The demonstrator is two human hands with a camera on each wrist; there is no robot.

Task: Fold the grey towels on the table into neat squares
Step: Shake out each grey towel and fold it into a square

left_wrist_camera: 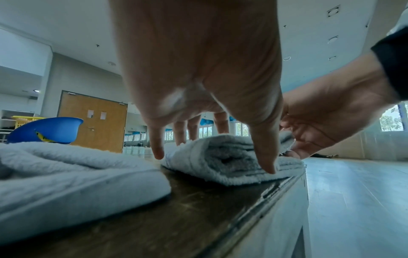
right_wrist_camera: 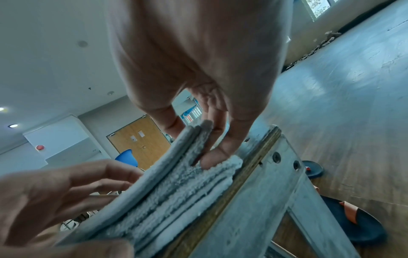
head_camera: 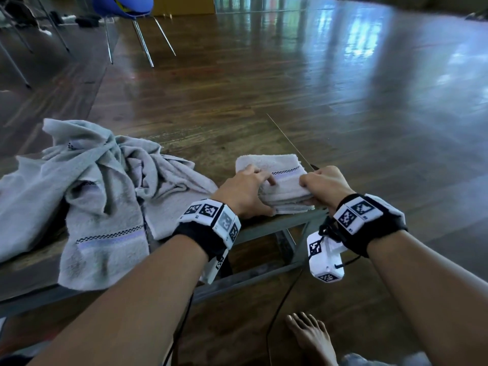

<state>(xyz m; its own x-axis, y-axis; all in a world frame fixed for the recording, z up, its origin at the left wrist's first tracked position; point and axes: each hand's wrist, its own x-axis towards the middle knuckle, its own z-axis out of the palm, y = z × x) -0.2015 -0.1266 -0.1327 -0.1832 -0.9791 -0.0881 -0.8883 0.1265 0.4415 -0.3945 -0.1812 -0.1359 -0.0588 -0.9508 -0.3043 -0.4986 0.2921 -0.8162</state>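
Wooden table [head_camera: 200,143] under grey towels [head_camera: 87,186]; glossy plank floor [head_camera: 343,88]; blue chair [head_camera: 121,6]

The unfolded towels [head_camera: 79,196] run off the head view's left edge; the blue chair [head_camera: 124,6] is cropped above.

Both hands crowd the right-hand corner of the table [head_camera: 266,225]: the left hand [head_camera: 241,192] lies on top of the folded towel [head_camera: 280,167], the right hand [head_camera: 326,187] is clamped on its near right edge, fingers pushed in between the layers, so that side is blocked. The folded towel sits right at the table's front edge, no margin there. To the left, the heap of loose towels [head_camera: 87,191] spreads across most of the top; only a narrow strip of bare wood [left_wrist_camera: 198,200] separates heap and fold. Beyond the fold, the open floor [head_camera: 343,88] is wide and free; a blue chair [head_camera: 124,6] stands well back.
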